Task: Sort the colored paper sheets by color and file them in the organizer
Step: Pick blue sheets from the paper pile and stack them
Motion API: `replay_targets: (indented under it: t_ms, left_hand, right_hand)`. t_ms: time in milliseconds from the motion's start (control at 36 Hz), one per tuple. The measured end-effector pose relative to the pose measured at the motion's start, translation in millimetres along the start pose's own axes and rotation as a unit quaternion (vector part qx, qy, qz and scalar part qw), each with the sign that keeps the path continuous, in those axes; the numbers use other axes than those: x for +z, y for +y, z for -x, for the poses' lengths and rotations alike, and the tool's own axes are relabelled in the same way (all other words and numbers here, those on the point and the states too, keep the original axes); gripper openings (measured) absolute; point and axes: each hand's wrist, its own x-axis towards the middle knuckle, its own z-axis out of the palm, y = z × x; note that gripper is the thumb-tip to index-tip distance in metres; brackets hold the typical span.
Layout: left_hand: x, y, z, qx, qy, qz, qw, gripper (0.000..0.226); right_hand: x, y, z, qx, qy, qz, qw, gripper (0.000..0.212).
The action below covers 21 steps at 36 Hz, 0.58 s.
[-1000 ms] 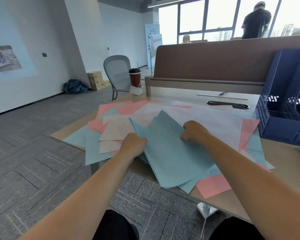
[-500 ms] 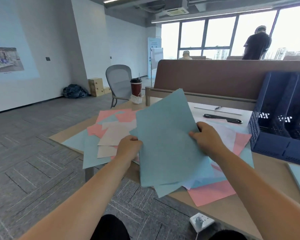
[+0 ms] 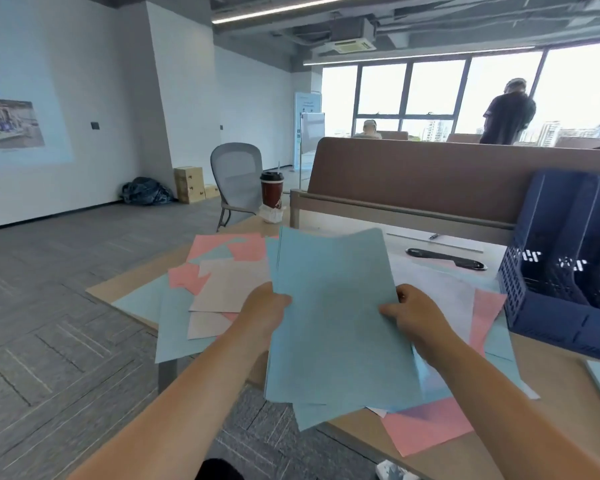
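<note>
"So where is the blue stack (image 3: 333,317)?"

"Held up above the desk's (image 3: 568,393) front edge, long axis roughly upright. The left hand (image 3: 262,311) pinches its left edge and the right hand (image 3: 411,313) its right edge. Thumbs are in front, fingers hidden behind."

"And the organizer (image 3: 565,271)?"

"At the desk's right edge, to the right of the stack and apart from it. The right hand is nearer, so I'd expect a rightward carry. Loose sheets (image 3: 222,289) lie on the desk beneath."

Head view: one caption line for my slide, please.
Left hand and right hand hold blue sheets above scattered paper, navy organizer at right.
</note>
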Motion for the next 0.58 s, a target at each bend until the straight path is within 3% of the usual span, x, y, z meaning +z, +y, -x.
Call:
replay_targets:
  t_ms: [111,222,444,583]
  left_hand:
    - [-4,39,2,0.095,-0.008,0.02,0.995,0.028]
    - [-7,75,6,0.172,-0.042,0.046,0.983,0.027]
    - [3,86,4,0.195,-0.055,0.08,0.976,0.02]
    - [6,68,0,0.18,-0.038,0.064,0.981,0.018]
  right_hand:
    - [-13,-23,-4,-0.007,0.02,-0.171,0.985,0.035]
    - [-28,-51,-1,-0.026,-0.028,-0.267,0.963,0.022]
    - [-35,-52,1,-0.094,-0.054,-0.257,0.96,0.028]
    - [-28,-41,1,-0.099,-0.015,-0.208,0.973,0.029]
